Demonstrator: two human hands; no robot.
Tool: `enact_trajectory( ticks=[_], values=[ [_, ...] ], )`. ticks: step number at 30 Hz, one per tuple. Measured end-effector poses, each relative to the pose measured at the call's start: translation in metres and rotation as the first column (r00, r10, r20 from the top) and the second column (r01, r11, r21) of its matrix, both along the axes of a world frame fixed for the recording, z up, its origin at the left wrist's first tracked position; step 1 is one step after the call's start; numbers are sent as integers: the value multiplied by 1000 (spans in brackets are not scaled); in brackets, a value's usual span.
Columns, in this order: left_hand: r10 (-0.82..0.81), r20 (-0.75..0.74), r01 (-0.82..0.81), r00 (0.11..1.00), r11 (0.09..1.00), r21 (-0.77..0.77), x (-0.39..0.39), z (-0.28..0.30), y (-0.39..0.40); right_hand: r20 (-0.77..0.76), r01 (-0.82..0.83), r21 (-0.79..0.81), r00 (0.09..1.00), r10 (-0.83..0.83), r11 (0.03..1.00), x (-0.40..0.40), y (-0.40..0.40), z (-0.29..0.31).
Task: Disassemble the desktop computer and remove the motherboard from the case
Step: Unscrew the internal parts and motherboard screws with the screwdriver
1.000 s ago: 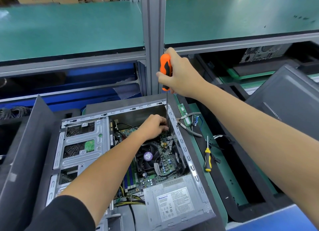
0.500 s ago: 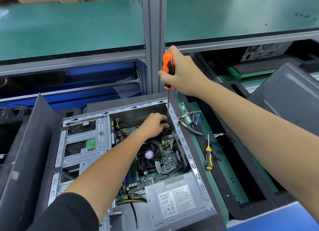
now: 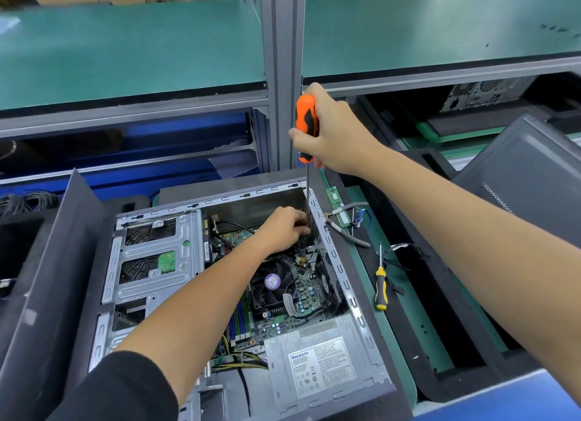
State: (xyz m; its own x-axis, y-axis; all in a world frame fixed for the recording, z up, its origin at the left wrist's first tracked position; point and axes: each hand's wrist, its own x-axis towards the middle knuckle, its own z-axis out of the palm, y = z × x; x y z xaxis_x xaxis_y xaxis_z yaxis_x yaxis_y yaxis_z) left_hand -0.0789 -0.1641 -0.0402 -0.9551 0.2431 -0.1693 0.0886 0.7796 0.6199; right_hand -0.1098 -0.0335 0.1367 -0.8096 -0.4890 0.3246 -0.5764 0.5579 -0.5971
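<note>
The open computer case point(image 3: 338, 260) lies on its side in front of me, with the green motherboard point(image 3: 306, 287), a black CPU fan point(image 3: 272, 284) and a grey power supply point(image 3: 317, 367) inside. My right hand point(image 3: 333, 134) grips the orange-and-black handle of a long screwdriver point(image 3: 306, 128) held upright, its shaft running down into the case's far right corner. My left hand point(image 3: 283, 228) reaches into that corner with its fingers curled beside the shaft's lower end. The tip and whatever lies under it are hidden by the fingers.
A yellow-and-black screwdriver point(image 3: 381, 287), grey-handled pliers point(image 3: 349, 232) and a RAM stick point(image 3: 338, 205) lie on the green mat right of the case. A drive cage point(image 3: 151, 257) fills the case's left half. Dark side panels point(image 3: 531, 181) lean at left and right. A green shelf point(image 3: 132, 49) overhangs.
Both hands stay at the case's far right corner. The screwdriver handle has hardly shifted and my left hand keeps its place by the shaft.
</note>
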Motion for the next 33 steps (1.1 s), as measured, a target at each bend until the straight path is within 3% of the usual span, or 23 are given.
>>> enact_trajectory(
  ticks=[12, 17, 23, 28, 33],
  values=[
    [0, -8, 0, 1000, 1000, 12, 0, -6, 1, 16, 7, 5, 1000, -7, 1000, 3, 2, -1],
    [-59, 75, 63, 995, 997, -52, 2, -10, 2, 134, -4, 36, 991, -1, 999, 1, 4, 18],
    [-48, 114, 69, 992, 979, -192, 2, -16, 11, 262, -53, 235, 965, -11, 971, -3, -5, 44],
    [-76, 165, 115, 983, 963, -243, -6, -20, 13, 178, -50, 376, 984, -19, 925, 6, -6, 46],
    [-99, 118, 126, 988, 959, -253, -9, -28, 16, 283, -69, 405, 958, -53, 912, 7, -4, 57]
  ],
)
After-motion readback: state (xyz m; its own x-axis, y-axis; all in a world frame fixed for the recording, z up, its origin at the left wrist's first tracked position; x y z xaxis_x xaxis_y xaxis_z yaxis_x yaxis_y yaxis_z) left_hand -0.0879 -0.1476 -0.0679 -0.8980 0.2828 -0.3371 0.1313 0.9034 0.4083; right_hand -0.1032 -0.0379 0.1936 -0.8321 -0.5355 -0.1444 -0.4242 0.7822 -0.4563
